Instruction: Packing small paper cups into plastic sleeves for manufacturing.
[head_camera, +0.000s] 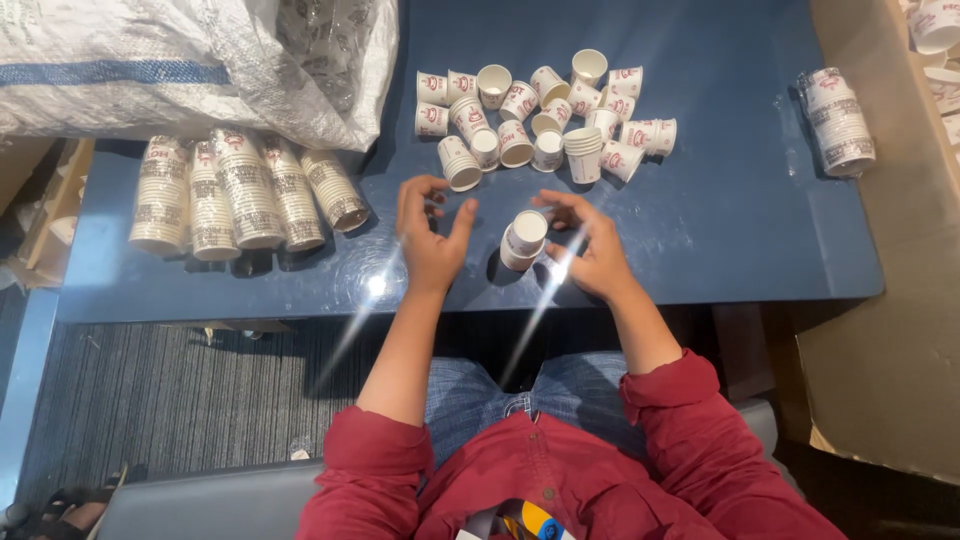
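Both hands hover low over the blue table (720, 240): the left hand (430, 232) half-curled and holding nothing, the right hand (588, 245) fingering a short nest of paper cups (523, 240) lying between them. Beyond, loose paper cups (540, 115) lie scattered, unsorted. Five finished stacks (245, 190) lie by the woven sack (190, 65), one wrapped stack (838, 122) far right. Striped carpet (200, 390) below.
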